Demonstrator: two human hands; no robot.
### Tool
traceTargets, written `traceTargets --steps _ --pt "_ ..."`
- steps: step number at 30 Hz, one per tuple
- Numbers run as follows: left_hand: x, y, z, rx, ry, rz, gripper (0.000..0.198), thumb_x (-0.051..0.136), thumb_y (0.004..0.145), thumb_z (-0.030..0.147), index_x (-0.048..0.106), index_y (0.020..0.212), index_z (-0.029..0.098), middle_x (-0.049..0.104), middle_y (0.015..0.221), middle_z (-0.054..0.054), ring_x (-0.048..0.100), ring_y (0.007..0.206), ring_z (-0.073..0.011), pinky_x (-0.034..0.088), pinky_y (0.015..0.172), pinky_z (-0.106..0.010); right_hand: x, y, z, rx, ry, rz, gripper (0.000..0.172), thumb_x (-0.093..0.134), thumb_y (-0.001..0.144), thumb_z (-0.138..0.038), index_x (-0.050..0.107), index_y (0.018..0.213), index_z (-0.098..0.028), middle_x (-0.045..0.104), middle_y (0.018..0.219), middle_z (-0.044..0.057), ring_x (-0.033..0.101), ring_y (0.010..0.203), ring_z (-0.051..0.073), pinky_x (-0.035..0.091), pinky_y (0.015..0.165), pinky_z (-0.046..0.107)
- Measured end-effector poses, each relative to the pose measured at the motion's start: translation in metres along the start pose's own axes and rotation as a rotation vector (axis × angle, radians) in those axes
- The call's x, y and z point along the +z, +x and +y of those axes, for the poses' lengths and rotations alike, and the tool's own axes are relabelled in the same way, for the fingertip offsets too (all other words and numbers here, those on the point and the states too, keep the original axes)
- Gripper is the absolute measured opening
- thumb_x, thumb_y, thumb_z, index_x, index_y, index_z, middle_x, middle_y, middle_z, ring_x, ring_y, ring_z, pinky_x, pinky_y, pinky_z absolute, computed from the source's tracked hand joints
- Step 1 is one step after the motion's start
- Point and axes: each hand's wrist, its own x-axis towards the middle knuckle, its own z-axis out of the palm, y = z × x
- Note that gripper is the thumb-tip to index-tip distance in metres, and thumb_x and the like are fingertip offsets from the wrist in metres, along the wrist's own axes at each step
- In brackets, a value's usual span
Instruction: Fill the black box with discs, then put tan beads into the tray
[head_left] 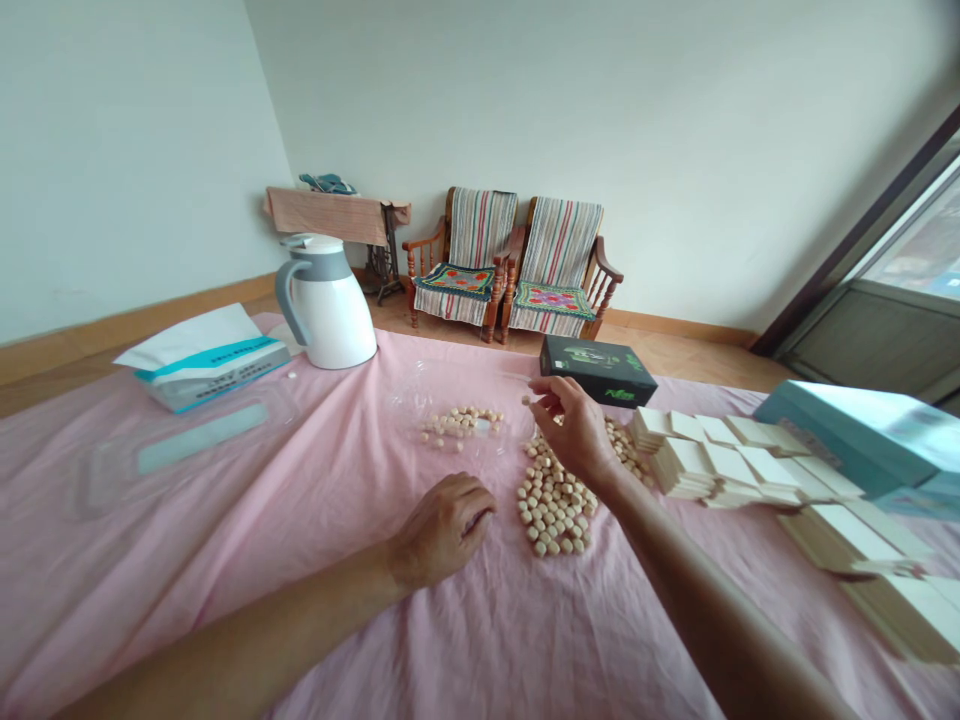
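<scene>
Tabletop surroundings: A white thermal jug (336,318) with a grey handle stands at the far left beside a tissue pack (214,372); a black box (592,368) with green lettering sits just beyond the right hand (568,425), near stacks of pale square tiles (724,460) and a teal box (862,435).
Background: Two wooden armchairs (559,265) draped in striped covers face the table against a plain wall (525,90).
Materials: A creased pink cloth (300,570) spreads beneath clear, thin-walled plastic, a container (420,382) at center and a flat lid (112,480) to the left; the rounded wooden pieces (559,515) are smooth and pale.
Wooden piece: One (526,400) is pinched between the right thumb and forefinger, near the container's right side; the main pile lies below that hand, partly covered by it, with others in the container.
Left hand: Loosely curled (448,528) on the cloth between container and wearer, its palm hidden; whether it grips anything cannot be told.
</scene>
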Motion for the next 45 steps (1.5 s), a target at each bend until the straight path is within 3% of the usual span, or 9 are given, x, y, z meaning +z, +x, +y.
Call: traceTargets --steps 3,9,16,22,26,36,38,41,45 --pt "0.001 -0.001 -0.001 -0.027 -0.02 0.037 0.02 0.048 0.079 0.004 0.061 0.084 0.018 0.061 0.079 -0.003 0.055 0.079 -0.0163 0.045 0.074 -0.029 -0.004 -0.009 -0.003 0.006 -0.008 0.017 0.014 0.05 0.08 -0.019 0.062 0.086 -0.018 0.061 0.079 0.003 0.055 0.063 0.011 0.045 0.061 0.024" --pt "0.0 -0.001 -0.004 -0.13 -0.061 0.081 0.029 0.043 0.067 -0.005 0.057 0.079 0.018 0.06 0.077 -0.003 0.056 0.079 -0.017 0.045 0.072 -0.028 -0.006 -0.053 -0.002 -0.116 -0.108 -0.457 0.023 0.047 0.077 -0.004 0.065 0.075 -0.019 0.062 0.072 0.001 0.056 0.065 0.012 0.042 0.062 0.023" --pt "0.0 0.001 -0.006 -0.139 -0.083 0.063 0.027 0.043 0.071 -0.003 0.057 0.08 0.018 0.06 0.078 -0.002 0.056 0.079 -0.0162 0.044 0.073 -0.027 0.013 -0.064 0.008 -0.245 -0.312 -0.653 0.023 0.048 0.077 -0.001 0.062 0.071 -0.018 0.061 0.075 0.004 0.057 0.076 0.016 0.04 0.064 0.025" --pt "0.0 0.0 -0.006 -0.147 -0.069 0.056 0.026 0.043 0.071 -0.003 0.057 0.079 0.018 0.059 0.077 -0.002 0.055 0.079 -0.0162 0.043 0.072 -0.027 0.013 -0.068 0.004 -0.205 -0.376 -0.651 0.02 0.05 0.073 0.0 0.06 0.075 -0.017 0.059 0.079 0.005 0.056 0.076 0.016 0.037 0.062 0.025" --pt "0.001 0.0 -0.007 -0.138 -0.082 0.059 0.025 0.043 0.072 -0.002 0.057 0.08 0.017 0.059 0.078 -0.002 0.055 0.08 -0.0162 0.043 0.073 -0.027 -0.003 -0.064 -0.011 -0.151 -0.234 -0.615 0.022 0.049 0.071 0.001 0.059 0.077 -0.017 0.057 0.078 0.002 0.053 0.066 0.012 0.035 0.058 0.023" --pt "0.001 0.001 -0.007 -0.155 -0.067 0.057 0.024 0.042 0.072 -0.001 0.057 0.078 0.017 0.059 0.078 -0.003 0.054 0.079 -0.0164 0.042 0.073 -0.028 -0.015 -0.008 -0.02 -0.082 -0.032 -0.161 0.019 0.048 0.082 -0.011 0.06 0.096 -0.017 0.058 0.091 0.004 0.055 0.067 0.01 0.043 0.064 0.022" --pt "0.001 0.001 -0.007 -0.154 -0.069 0.061 0.024 0.042 0.072 -0.002 0.057 0.078 0.017 0.059 0.077 -0.003 0.054 0.078 -0.0163 0.042 0.073 -0.028 -0.017 -0.014 -0.017 -0.07 -0.069 -0.197 0.015 0.05 0.082 -0.011 0.061 0.089 -0.017 0.059 0.083 0.002 0.055 0.066 0.01 0.042 0.063 0.022" --pt "0.001 0.0 -0.006 -0.152 -0.079 0.062 0.024 0.043 0.072 -0.002 0.057 0.078 0.017 0.06 0.078 -0.003 0.055 0.079 -0.0163 0.042 0.073 -0.027 -0.019 -0.032 -0.012 -0.093 -0.166 -0.425 0.015 0.051 0.079 -0.008 0.061 0.074 -0.018 0.058 0.071 0.0 0.054 0.066 0.011 0.039 0.063 0.023" --pt "0.0 0.0 -0.006 -0.141 -0.105 0.063 0.024 0.044 0.073 -0.001 0.057 0.08 0.017 0.06 0.079 -0.002 0.055 0.08 -0.0158 0.042 0.074 -0.027 -0.008 -0.053 -0.003 -0.088 -0.369 -0.629 0.021 0.047 0.078 -0.004 0.059 0.068 -0.017 0.06 0.074 0.003 0.055 0.068 0.013 0.035 0.061 0.025"
